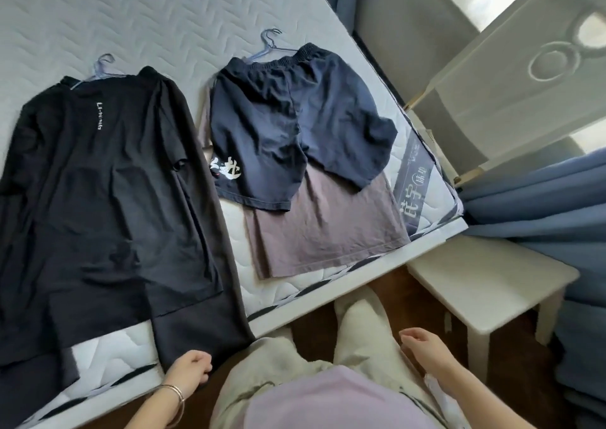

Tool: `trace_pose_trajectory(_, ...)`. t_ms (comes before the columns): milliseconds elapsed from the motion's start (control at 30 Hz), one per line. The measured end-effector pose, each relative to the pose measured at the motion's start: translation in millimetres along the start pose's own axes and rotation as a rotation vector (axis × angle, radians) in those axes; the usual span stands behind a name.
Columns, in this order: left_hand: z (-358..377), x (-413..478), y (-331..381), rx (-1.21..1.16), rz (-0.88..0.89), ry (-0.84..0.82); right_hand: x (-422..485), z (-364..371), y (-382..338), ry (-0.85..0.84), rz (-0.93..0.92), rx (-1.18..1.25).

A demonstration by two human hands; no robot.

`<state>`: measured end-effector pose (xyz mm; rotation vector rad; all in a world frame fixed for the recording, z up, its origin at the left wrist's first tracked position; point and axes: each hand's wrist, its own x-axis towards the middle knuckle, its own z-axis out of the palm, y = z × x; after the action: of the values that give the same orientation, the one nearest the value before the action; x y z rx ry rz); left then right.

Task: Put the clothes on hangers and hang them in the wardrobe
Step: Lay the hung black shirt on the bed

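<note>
Currently both hands are empty. Left hand (pixel 191 368), bracelet at the wrist, is loosely curled, holding nothing, just beside the bottom hem of the black garment pile (pixel 108 205) where it droops over the mattress (pixel 131 12) edge. Right hand (pixel 423 340) hangs relaxed and half open over the floor, well apart from the mattress, near the white stool (pixel 492 284).

Handling judgement: all cloth here looks thin, soft and light; it will sag and fold if lifted by a hem. Better hold is the hanger hook, or the hanger neck with cloth pinched under it.

Black garment pile: lies flat on the mattress, left part. Long, wrinkled, small white lettering near the collar. Pale blue hanger hook (pixel 103 64) pokes out at the collar, so it appears already on a hanger. Layers overlap; cannot tell how many pieces.

Navy shorts (pixel 295 127): right part of the mattress, near its corner. Elastic waistband, white brush characters on one leg. Second blue hanger hook (pixel 270 40) shows above the waistband. Shorts lie on top of a mauve garment (pixel 328 231), whose hem reaches the mattress edge.

Wardrobe not identifiable in view.
</note>
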<state>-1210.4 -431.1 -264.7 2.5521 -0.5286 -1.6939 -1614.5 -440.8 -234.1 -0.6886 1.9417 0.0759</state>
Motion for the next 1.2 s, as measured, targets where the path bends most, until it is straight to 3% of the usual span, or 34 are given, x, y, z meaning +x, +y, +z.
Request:
trace_pose_trajectory(167, 75, -38, 55, -0.133, -0.051, -0.037, 64, -83, -27, -0.099, -0.103, -0.183)
trace_pose_trajectory(267, 124, -62, 99, -0.093, 0.065, -0.058, 90, -142, -50, -0.071, -0.162, -0.221)
trace_pose_trajectory(367, 142, -74, 142, -0.022, 0.166, -0.026, 120, -185, -78, -0.051, -0.187, -0.471)
trace_pose_trajectory(533, 115, -66, 209, -0.036, 0.194, -0.027, 165, -188, -174, -0.13, -0.289, -0.48)
trace_pose_trajectory(633, 82, -34, 264, -0.096, 0.269, 0.082, 179, -175, -248, -0.11, -0.396, -0.435)
trace_pose_trajectory(867, 40, 63, 440, -0.157, 0.452, 0.208, 222, -160, -424, -0.119, -0.566, -0.359)
trace_pose_trajectory(1067, 36, 186, 572, 0.059, 0.696, 0.352, 314, -142, -554, 0.072, -0.673, -0.461)
trace_pose_trajectory(1200, 62, 279, 624, 0.487, 0.784, 0.398, 377, -122, -629, 0.209, -0.825, -0.478)
